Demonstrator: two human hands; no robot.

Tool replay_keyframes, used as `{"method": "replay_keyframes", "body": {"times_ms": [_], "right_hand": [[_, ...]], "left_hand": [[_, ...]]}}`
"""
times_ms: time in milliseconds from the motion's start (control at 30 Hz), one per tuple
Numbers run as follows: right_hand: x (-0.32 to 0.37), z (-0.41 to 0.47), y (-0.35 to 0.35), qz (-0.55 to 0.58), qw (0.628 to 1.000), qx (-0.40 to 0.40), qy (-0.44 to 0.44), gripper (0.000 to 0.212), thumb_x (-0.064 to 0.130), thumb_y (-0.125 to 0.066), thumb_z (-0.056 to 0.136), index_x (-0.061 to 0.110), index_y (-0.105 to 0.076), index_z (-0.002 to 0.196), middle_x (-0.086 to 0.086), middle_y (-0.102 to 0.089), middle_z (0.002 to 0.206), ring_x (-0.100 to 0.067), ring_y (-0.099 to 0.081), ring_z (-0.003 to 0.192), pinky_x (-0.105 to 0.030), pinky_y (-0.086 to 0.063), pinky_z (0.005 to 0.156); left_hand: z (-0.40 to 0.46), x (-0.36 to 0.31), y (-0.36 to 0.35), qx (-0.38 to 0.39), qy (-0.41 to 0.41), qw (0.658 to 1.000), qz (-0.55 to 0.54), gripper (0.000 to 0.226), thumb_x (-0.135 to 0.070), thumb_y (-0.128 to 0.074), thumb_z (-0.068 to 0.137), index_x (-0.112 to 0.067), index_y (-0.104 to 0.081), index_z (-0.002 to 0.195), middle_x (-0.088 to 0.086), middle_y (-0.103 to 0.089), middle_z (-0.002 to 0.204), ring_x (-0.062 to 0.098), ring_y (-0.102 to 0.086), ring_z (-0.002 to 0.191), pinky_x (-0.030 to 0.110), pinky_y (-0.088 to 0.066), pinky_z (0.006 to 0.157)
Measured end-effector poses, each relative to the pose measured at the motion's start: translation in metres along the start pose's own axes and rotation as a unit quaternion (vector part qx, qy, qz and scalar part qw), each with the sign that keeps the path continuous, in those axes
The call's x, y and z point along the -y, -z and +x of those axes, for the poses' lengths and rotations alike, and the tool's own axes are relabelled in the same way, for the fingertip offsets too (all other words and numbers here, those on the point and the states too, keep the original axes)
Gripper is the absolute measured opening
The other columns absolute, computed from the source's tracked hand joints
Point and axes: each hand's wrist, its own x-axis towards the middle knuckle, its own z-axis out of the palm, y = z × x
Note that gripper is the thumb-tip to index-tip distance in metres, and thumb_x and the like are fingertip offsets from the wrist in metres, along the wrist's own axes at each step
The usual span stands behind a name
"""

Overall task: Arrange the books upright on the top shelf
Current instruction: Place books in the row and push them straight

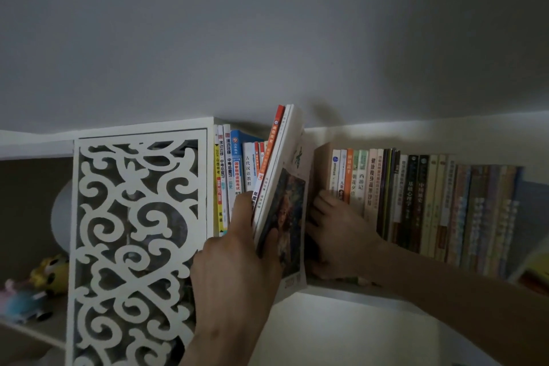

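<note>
My left hand [237,258] grips a small stack of thin books [282,184] by their lower edge, thumb on the picture cover. The stack has an orange spine on its left and tilts to the right above the top shelf [335,284]. Left of it several books [228,175] stand upright against the shelf's side. My right hand [335,232] reaches into the gap beside the stack and presses against the left end of a long row of upright books [416,199]. Its fingertips are hidden behind the stack.
A white carved lattice panel [133,246] covers the shelf unit to the left. Small toys [44,279] lie on a lower shelf at the far left, with a pale round object [61,217] behind them. The grey wall [267,38] rises above the shelf.
</note>
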Motion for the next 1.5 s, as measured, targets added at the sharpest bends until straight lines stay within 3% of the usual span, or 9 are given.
{"method": "replay_keyframes", "body": {"times_ms": [133, 400, 633, 833, 1033, 1133, 1267, 1367, 1500], "right_hand": [[-0.009, -0.005, 0.003, -0.042, 0.997, 0.059, -0.007, 0.072, 0.073, -0.038, 0.081, 0.013, -0.074, 0.098, -0.006, -0.070, 0.093, -0.029, -0.055, 0.098, -0.047, -0.035, 0.103], [-0.014, -0.007, 0.002, 0.006, 0.999, 0.034, 0.005, 0.070, 0.070, -0.048, 0.080, 0.019, -0.069, 0.124, -0.002, -0.067, 0.129, -0.031, -0.046, 0.137, -0.052, -0.024, 0.117], [-0.023, -0.008, 0.006, 0.026, 0.998, -0.043, 0.041, 0.053, 0.046, -0.035, 0.098, 0.020, -0.077, 0.080, -0.001, -0.069, 0.072, -0.024, -0.062, 0.086, -0.042, -0.038, 0.105], [-0.029, 0.008, 0.020, -0.002, 1.000, -0.013, 0.013, 0.034, 0.047, -0.055, 0.084, 0.019, -0.073, 0.077, -0.001, -0.063, 0.072, -0.021, -0.057, 0.074, -0.040, -0.047, 0.087], [-0.017, -0.001, 0.007, 0.034, 0.998, -0.030, -0.037, 0.042, 0.049, -0.061, 0.077, 0.015, -0.076, 0.096, -0.004, -0.070, 0.099, -0.026, -0.060, 0.105, -0.047, -0.042, 0.108], [-0.009, -0.019, 0.008, 0.177, 0.961, -0.159, -0.140, 0.035, 0.039, -0.050, 0.091, 0.018, -0.070, 0.111, -0.001, -0.064, 0.121, -0.018, -0.053, 0.124, -0.045, -0.045, 0.110], [0.003, -0.010, 0.036, 0.408, 0.826, -0.236, -0.308, 0.046, 0.055, -0.046, 0.099, 0.029, -0.054, 0.135, 0.017, -0.062, 0.122, 0.002, -0.061, 0.108, -0.021, -0.051, 0.094], [0.004, 0.009, 0.040, 0.377, 0.847, -0.193, -0.320, 0.055, 0.057, -0.059, 0.092, 0.032, -0.047, 0.140, 0.015, -0.064, 0.122, -0.002, -0.063, 0.107, -0.023, -0.052, 0.093], [-0.001, 0.032, 0.032, 0.383, 0.866, -0.132, -0.293, 0.051, 0.048, -0.055, 0.099, 0.023, -0.050, 0.143, 0.006, -0.065, 0.134, -0.007, -0.063, 0.116, -0.006, -0.039, 0.087]], "left_hand": [[0.003, -0.001, 0.005, 0.018, -0.016, 0.999, 0.029, 0.055, -0.042, -0.066, 0.091, -0.039, -0.032, 0.134, 0.000, -0.076, 0.097, 0.027, -0.069, 0.064, 0.041, -0.061, 0.058], [0.000, -0.016, 0.000, 0.066, -0.089, 0.991, 0.069, 0.044, -0.051, -0.043, 0.100, -0.045, -0.014, 0.132, -0.011, -0.070, 0.107, 0.011, -0.058, 0.069, 0.023, -0.051, 0.064], [0.032, -0.018, -0.016, 0.087, -0.027, 0.996, 0.020, 0.046, -0.042, -0.064, 0.096, -0.034, -0.035, 0.130, -0.002, -0.068, 0.123, 0.019, -0.073, 0.090, 0.034, -0.064, 0.073], [0.057, -0.019, -0.049, 0.081, 0.018, 0.996, -0.013, 0.045, -0.035, -0.068, 0.094, -0.029, -0.039, 0.128, 0.002, -0.067, 0.123, 0.024, -0.069, 0.098, 0.037, -0.063, 0.079], [0.035, -0.020, -0.113, 0.010, 0.037, 0.998, -0.052, 0.040, -0.037, -0.055, 0.102, -0.030, -0.033, 0.134, 0.000, -0.071, 0.108, 0.015, -0.067, 0.077, 0.027, -0.058, 0.068], [0.018, -0.018, -0.138, -0.011, 0.037, 0.994, -0.105, 0.044, -0.040, -0.062, 0.099, -0.028, -0.035, 0.133, 0.000, -0.069, 0.101, 0.011, -0.062, 0.075, 0.020, -0.051, 0.061], [-0.001, -0.017, -0.165, -0.049, 0.012, 0.989, -0.136, 0.052, -0.045, -0.067, 0.093, -0.021, -0.048, 0.136, -0.001, -0.056, 0.119, 0.013, -0.052, 0.105, 0.031, -0.051, 0.084], [-0.007, -0.014, -0.160, -0.044, -0.019, 0.990, -0.130, 0.064, -0.052, -0.056, 0.089, -0.019, -0.045, 0.142, -0.003, -0.049, 0.130, 0.011, -0.043, 0.118, 0.034, -0.037, 0.099], [0.003, 0.011, -0.163, -0.035, -0.090, 0.994, -0.046, 0.072, -0.053, -0.039, 0.097, -0.008, -0.038, 0.153, 0.009, -0.044, 0.152, 0.026, -0.037, 0.145, 0.049, -0.032, 0.119]]}}
